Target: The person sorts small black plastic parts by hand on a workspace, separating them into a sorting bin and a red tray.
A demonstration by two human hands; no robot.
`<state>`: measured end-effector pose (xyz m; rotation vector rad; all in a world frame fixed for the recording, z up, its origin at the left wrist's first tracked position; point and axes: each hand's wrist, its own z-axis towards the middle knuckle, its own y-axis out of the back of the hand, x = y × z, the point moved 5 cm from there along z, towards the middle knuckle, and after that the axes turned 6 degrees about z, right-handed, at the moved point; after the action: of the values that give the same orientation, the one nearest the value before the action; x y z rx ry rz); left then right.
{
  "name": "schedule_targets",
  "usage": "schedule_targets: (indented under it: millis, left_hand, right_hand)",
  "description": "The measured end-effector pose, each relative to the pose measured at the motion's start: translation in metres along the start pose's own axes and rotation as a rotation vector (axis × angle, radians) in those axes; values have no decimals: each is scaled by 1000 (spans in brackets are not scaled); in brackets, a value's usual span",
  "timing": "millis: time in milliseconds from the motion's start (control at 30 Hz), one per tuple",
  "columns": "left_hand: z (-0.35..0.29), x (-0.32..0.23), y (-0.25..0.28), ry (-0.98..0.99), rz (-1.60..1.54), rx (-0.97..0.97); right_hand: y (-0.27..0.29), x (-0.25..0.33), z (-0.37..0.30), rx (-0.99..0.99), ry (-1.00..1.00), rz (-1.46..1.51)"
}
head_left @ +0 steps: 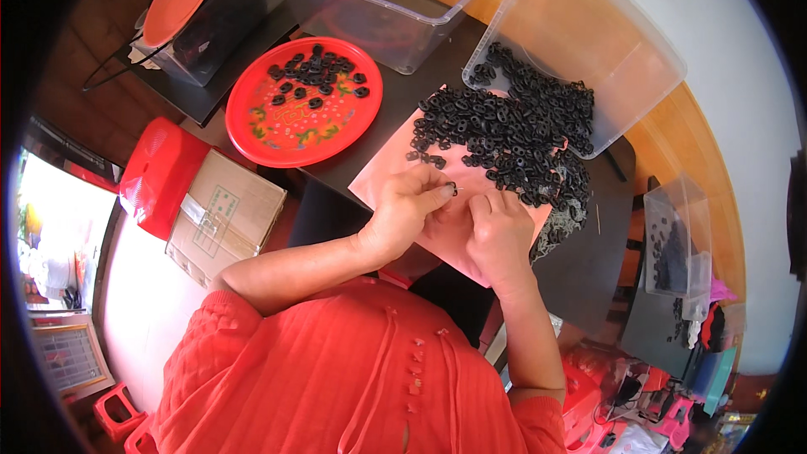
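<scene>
My left hand (402, 212) pinches a small black plastic piece (454, 189) between thumb and forefinger, over a pink sheet (382, 176). A thin pale sliver sticks out by the piece. Close beside it, my right hand (501, 234) has its fingers pressed together; what they hold, if anything, is hidden. Just beyond both hands, a heap of small black pieces with holes (479, 128) spreads over the sheet. It runs back into a tipped clear plastic bin (601, 42). Small grey pieces (561, 225) lie along the heap's right edge.
Left of the sheet, a round red tray (290, 139) holds several black pieces. Behind it stands a clear bin (387, 25). A cardboard box (225, 214) and a red container (161, 172) sit at left. A thin stick (598, 219) lies on the dark table (580, 286).
</scene>
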<state>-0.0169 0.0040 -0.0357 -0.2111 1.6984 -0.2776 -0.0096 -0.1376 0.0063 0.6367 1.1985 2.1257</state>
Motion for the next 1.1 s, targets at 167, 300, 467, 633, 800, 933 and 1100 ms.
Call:
schedule_targets:
  millis: [167,300,467,633,800,933,1100]
  left_hand:
    - [-1,-4,-2,-8,48,-6]
    - [-4,-10,-5,22,59,-44]
    - [-3,-8,-9,42,44,-68]
    - [-4,-9,-9,57,107,-29]
    - [1,-5,-10,28,97,-48]
    - [0,-6,-11,31,129,-32]
    - [1,-4,-11,19,125,-32]
  right_hand:
    - [-2,-5,-5,-132,-87,173]
    - [-9,-32,-11,-231,-579,1121]
    - [-11,-26,-8,-302,-655,1399]
    - [-14,-25,-8,-331,-652,1506]
    - [-12,-21,-8,-325,-646,1510]
    - [-13,-25,-9,-331,-593,1489]
    - [-10,-25,-8,-343,-512,1440]
